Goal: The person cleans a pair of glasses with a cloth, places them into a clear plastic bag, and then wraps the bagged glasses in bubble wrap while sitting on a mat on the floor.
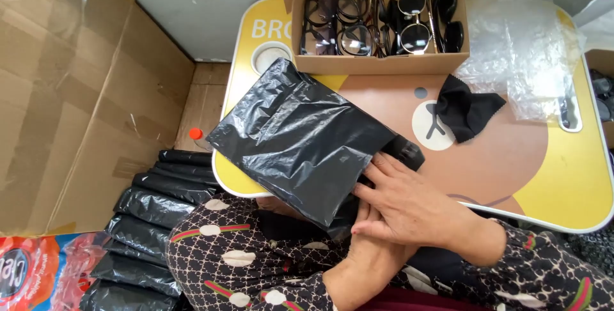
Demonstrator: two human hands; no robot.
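A black plastic mailer bag (300,138) lies across the left part of a small yellow lap table (556,183) with a brown bear face. A black case (404,152) sticks partly out of the bag's open end. My right hand (409,205) rests flat on the bag's opening and touches the case with its fingertips. My left hand (368,256) is under the right one, mostly hidden, gripping the bag's lower edge.
A cardboard box (384,63) holding several pairs of glasses stands at the table's back. A black cloth (467,111) and clear plastic bags (524,55) lie to the right. Packed black bags (144,221) are stacked on the floor at left, beside flattened cardboard (70,93).
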